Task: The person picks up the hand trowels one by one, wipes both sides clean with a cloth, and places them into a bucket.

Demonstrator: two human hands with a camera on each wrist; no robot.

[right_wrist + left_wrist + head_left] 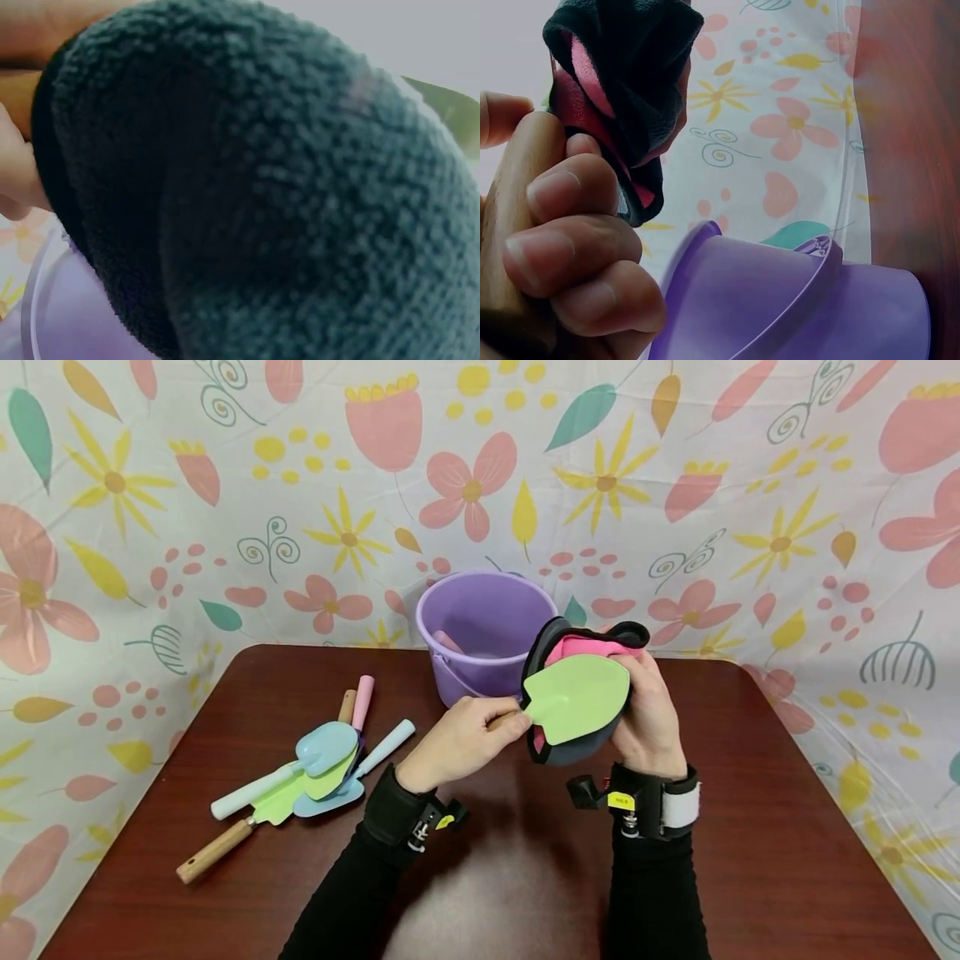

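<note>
In the head view my left hand (pixel 465 735) grips the wooden handle (pixel 517 180) of a hand trowel with a light green blade (pixel 581 697). The blade points right, held up above the table. Behind it my right hand (pixel 654 718) holds a cloth (pixel 594 645), grey on one side and pink on the other, with black edging. The cloth wraps around the back of the blade and hides part of the right fingers. Up close in the right wrist view, the fuzzy grey cloth (pixel 300 187) covers most of the frame, with the green blade's edge showing behind it.
A purple bucket (pixel 444 681) stands at the back of the brown table (pixel 750 827), just beyond my hands, with a pink handle (pixel 447 642) inside. To the left lies a pile of several trowels with blue (pixel 327 747) and green (pixel 277 800) blades. A flowered curtain (pixel 480 485) hangs behind.
</note>
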